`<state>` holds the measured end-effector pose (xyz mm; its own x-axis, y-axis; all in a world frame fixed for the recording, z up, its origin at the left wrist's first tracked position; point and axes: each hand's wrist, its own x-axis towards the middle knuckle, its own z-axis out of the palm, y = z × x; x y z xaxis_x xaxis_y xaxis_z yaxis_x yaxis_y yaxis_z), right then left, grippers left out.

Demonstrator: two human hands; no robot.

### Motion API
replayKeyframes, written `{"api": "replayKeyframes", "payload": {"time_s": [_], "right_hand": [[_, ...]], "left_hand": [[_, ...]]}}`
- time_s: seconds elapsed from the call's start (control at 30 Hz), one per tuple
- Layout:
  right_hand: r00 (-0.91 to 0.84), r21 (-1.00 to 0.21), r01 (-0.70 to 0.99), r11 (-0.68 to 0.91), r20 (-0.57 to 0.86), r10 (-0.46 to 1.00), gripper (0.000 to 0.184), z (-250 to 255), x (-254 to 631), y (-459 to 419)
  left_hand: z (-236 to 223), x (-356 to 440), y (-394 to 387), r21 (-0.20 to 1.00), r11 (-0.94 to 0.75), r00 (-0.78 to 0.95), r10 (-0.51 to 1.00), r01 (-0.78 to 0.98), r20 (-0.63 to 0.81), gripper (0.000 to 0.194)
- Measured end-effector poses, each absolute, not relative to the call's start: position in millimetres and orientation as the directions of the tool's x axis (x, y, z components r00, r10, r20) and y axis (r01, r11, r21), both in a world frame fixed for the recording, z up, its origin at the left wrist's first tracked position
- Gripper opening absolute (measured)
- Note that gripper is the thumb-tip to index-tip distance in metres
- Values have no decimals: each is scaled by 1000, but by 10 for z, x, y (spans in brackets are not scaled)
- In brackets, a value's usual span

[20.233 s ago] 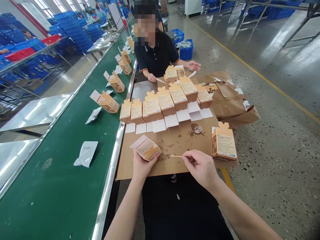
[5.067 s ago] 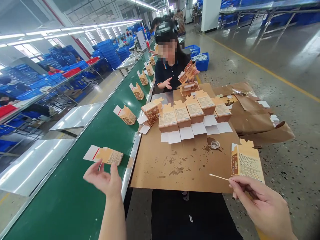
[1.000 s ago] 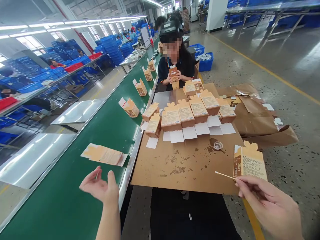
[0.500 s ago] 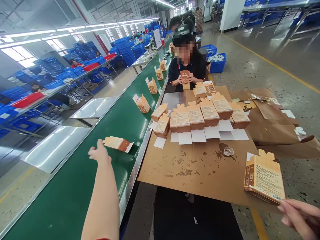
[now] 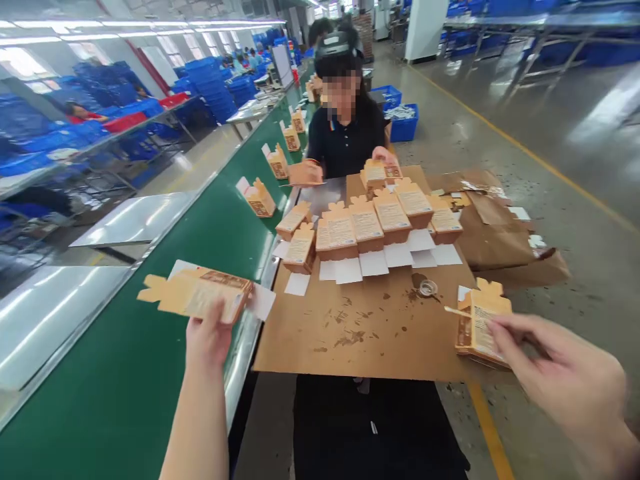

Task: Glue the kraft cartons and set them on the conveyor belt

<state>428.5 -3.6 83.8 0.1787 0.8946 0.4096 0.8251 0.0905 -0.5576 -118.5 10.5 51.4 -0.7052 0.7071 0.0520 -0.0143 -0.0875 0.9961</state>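
Note:
My left hand [image 5: 209, 337] is closed on an orange-brown printed carton [image 5: 200, 293], lifted above the green conveyor belt. The carton lies tilted, its scalloped end flaps pointing left and a white flap standing out at its right end. My right hand [image 5: 555, 367] pinches a thin pale stick with a whitish tip, seemingly a cotton swab [image 5: 457, 311]. Behind the swab and fingers, another carton [image 5: 467, 333] stands at the right edge of the cardboard sheet; the hand partly hides it. A small clear round dish [image 5: 428, 288] sits on the cardboard, with wet spots around it.
A group of cartons [image 5: 367, 230] with white flaps stands on the cardboard sheet [image 5: 310, 347]. The green conveyor belt [image 5: 125, 373] runs along my left, carrying several cartons [image 5: 257, 198]. Opposite sits a co-worker [image 5: 345, 143], one hand near a carton over the belt. Brown wrapping [image 5: 495, 227] lies at right.
My left hand has taken the lying carton off the belt and raised it. My right hand has moved left and inward, bringing the swab into view. The co-worker's hands have moved apart.

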Motion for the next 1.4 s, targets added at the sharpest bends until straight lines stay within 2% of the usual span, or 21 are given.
{"api": "replayKeyframes", "payload": {"time_s": [0.03,0.1,0.23,0.33,0.6,0.73,0.8,0.93,1.1,1.27,1.4], "right_hand": [[115,-519,842,145,436,892,41,919,4311,110],[5,-498,841,214,402,916,32,1010,4355,417],[-116,-470,854,224,248,962,21,915,4351,871],[-206,-445,855,267,180,962,22,772,4295,993],[-323,-351,876,331,85,943,28,644,4220,1129],[-337,-335,878,343,78,938,27,689,4234,1164],[-329,-342,872,351,121,936,27,764,4239,1077],[-283,-448,800,399,305,909,27,876,4031,625],[-367,-654,576,490,329,870,26,542,3294,34],[-390,-685,537,492,316,865,24,115,2870,-42],[-379,-682,539,495,329,865,25,158,2969,-3]], "left_hand": [[512,-1012,16,995,-73,-638,770,-74,9,109],[453,-639,-122,984,17,-531,840,-179,-111,108],[217,40,-169,935,198,-397,865,-294,-308,106],[62,296,-76,921,260,-369,858,-290,-359,94],[-49,380,-10,948,276,-391,864,-161,-317,83],[-2,398,9,951,280,-367,877,-133,-309,79],[22,421,19,952,278,-358,882,-129,-306,78],[54,487,34,955,272,-385,874,-116,-296,80],[112,510,44,960,268,-388,878,-84,-279,81],[125,507,27,963,267,-398,881,-33,-257,80],[88,572,-51,975,222,-427,884,23,-192,80]]}}
